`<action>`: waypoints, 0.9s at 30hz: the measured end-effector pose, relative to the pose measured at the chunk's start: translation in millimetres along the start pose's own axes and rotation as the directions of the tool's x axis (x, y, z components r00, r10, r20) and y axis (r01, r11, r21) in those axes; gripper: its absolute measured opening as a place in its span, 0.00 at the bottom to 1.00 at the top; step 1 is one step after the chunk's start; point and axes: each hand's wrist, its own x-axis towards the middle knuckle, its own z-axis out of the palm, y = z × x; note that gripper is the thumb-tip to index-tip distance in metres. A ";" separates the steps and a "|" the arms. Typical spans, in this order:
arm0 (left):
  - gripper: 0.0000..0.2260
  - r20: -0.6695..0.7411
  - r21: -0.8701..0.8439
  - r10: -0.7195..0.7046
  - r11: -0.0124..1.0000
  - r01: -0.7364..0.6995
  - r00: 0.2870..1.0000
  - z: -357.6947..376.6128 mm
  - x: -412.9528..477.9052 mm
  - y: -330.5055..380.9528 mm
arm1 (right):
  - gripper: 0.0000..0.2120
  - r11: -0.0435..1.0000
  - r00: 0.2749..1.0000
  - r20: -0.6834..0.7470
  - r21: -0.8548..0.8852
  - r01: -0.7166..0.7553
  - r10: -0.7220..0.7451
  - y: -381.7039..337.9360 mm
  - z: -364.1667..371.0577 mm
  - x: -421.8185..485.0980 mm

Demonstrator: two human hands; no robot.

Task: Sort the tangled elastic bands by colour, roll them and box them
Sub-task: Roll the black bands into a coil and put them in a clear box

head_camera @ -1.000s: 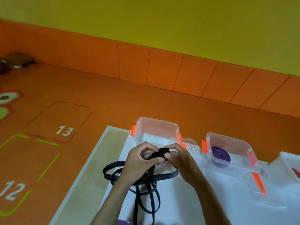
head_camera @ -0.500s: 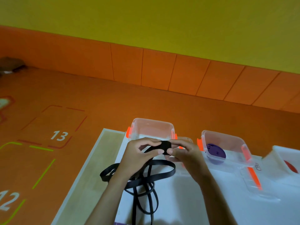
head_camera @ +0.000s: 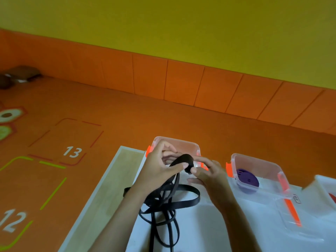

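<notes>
The hands hide much of the clear box (head_camera: 179, 143) at the bench's (head_camera: 200, 233) far edge; a third box (head_camera: 325, 186) is cut off at the right. The left hand (head_camera: 160, 168) and right hand (head_camera: 209, 171) both pinch a half-rolled black band (head_camera: 187, 160) between thumb and fingers, its loose loops (head_camera: 172, 199) trailing towards the near edge.

Playroom, orange floor (head_camera: 138, 113) numbered 12, 13

One wide-angle head-worn view, facing forward and down, close over left hand (head_camera: 158, 172) and right hand (head_camera: 211, 172) at lower centre, table (head_camera: 209, 230) beneath, floor (head_camera: 109, 110) and wall (head_camera: 181, 33) above
</notes>
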 end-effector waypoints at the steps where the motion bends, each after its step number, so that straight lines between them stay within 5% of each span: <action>1: 0.17 -0.030 -0.026 0.010 1.000 -0.011 1.000 6.5 -0.1 -0.9 | 0.19 1.000 1.000 0.000 0.023 0.015 -0.015 -0.8 -2.4 0.8; 7: 0.04 -0.151 -0.116 0.050 0.991 -0.068 0.987 29.3 -1.4 -15.5 | 0.20 0.978 0.990 -0.107 0.180 0.108 -0.090 4.9 2.0 2.5; 15: 0.07 -0.020 -0.046 -0.031 0.998 0.030 0.999 3.8 1.7 -12.3 | 0.23 0.990 0.994 0.065 0.109 -0.089 0.082 3.4 5.3 1.8; 23: 0.12 -0.006 -0.035 0.004 0.999 -0.005 1.000 23.0 6.6 -17.2 | 0.17 0.973 0.994 -0.093 0.226 -0.037 0.059 -4.3 -0.7 3.7; 27: 0.13 0.043 0.086 0.016 0.996 -0.020 0.999 12.7 10.1 -19.4 | 0.13 0.998 0.996 -0.068 -0.028 -0.054 0.052 -9.0 -4.6 4.1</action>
